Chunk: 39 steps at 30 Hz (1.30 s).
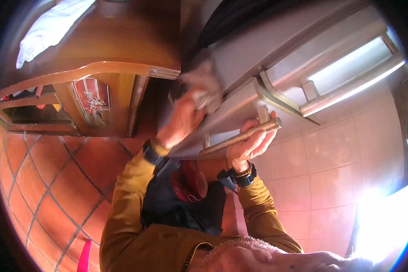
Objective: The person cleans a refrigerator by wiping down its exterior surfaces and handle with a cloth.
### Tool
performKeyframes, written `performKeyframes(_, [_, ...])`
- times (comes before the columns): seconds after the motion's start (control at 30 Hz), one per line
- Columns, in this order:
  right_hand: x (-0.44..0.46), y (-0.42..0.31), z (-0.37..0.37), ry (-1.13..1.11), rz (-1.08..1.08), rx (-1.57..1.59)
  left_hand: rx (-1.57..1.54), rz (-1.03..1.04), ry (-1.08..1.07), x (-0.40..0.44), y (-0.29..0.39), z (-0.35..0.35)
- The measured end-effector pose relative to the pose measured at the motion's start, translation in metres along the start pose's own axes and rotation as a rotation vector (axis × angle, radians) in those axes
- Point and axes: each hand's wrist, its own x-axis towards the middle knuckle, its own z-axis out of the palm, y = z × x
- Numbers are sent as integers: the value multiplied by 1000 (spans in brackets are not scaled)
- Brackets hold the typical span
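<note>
1. Cloth (pixel 207 81), greyish, crumpled and blurred, is bunched in the left hand (pixel 184 117), near the silver metal appliance's (pixel 245 56) left edge.
2. Right hand (pixel 246 148) curls around its cylindrical metal handle (pixel 224 141).
3. Cloth work seems unfinished; how much remains, I cannot tell.

The person wore a mustard-brown top (pixel 167 247) with long sleeves (pixel 124 195), which ended in ribbed cuffs (pixel 159 148). The collar (pixel 191 255) had a dark, patterned edge. Around each wrist was a black band (pixel 246 177), and beside the right one a small dark box (pixel 226 179). The trousers (pixel 215 206) were dark.
</note>
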Motion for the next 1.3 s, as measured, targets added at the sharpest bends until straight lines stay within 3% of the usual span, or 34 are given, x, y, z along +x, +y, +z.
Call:
performKeyframes(0.03, [1, 0, -1, -2, 12, 3, -191, -144, 32, -20, -16, -11])
performKeyframes(0.1, [-3, -4, 0, -13, 57, 7, 811, 179, 20, -59, -38, -41])
performKeyframes(0.13, [-3, -5, 3, -5, 46, 19, 825, 162, 17, -65, -29, -48])
performKeyframes(0.2, [1, -1, 1, -3, 45, 57, 348, -446, 45, -60, -6, -51])
performKeyframes(0.23, [0, 1, 1, -1, 72, 112, 358, -449, 36, -61, 12, -44])
performKeyframes(0.3, [5, 5, -9, -105, 1, 38, -610, -509, 257, -68, 48, -31])
performKeyframes(0.33, [8, 0, -13, -171, 10, 52, -677, -565, 380, -72, 55, -34])
performKeyframes(0.37, [9, 0, -22, -159, 21, 62, -1073, -452, -47, -77, 57, -46])
performKeyframes(0.43, [12, 8, -32, -218, -211, -182, -734, -339, 79, -97, 68, -52])
performKeyframes(0.47, [2, -2, -40, -191, -94, -35, -614, -301, 121, -107, 78, -52])
performKeyframes(0.53, [-18, -11, -62, -80, 42, 5, -1645, -454, 279, -120, 97, -48])
performKeyframes(0.57, [-34, -7, -72, -50, 149, 84, -1280, -410, 169, -117, 88, -49])
performKeyframes(0.6, [-53, -1, -85, -215, 221, 104, -911, -356, 87, -113, 79, -51])
performKeyframes(0.63, [-72, 3, -96, -378, 294, 123, -909, -362, 91, -115, 72, -49])
performKeyframes(0.7, [-108, -5, -94, -689, 215, 66, -992, -463, 78, -125, 69, -46])
performKeyframes(0.83, [-152, -12, -78, -990, 367, 140, -1028, -532, 1, -141, 55, -43])
performKeyframes(0.87, [-160, -10, -75, -1027, 376, 145, -981, -549, 138, -145, 58, -37])
performKeyframes(0.97, [-159, -15, -68, -839, 261, 67, -804, -550, 122, -147, 67, -31])
performKeyframes(1.03, [-159, -20, -70, -821, 321, 61, -712, -614, 248, -151, 72, -29])
performKeyframes(1.1, [-154, -22, -64, -859, 333, 9, -821, -505, 51, -156, 56, -38])
performKeyframes(1.17, [-162, -14, -59, -879, 292, 27, -901, -471, 38, -164, 40, -51])
performKeyframes(1.23, [-164, -11, -57, -834, 453, 105, -683, -529, 175, -168, 37, -58])
performKeyframes(1.3, [-162, -11, -64, -828, 799, 210, -157, -539, 186, -173, 41, -54])
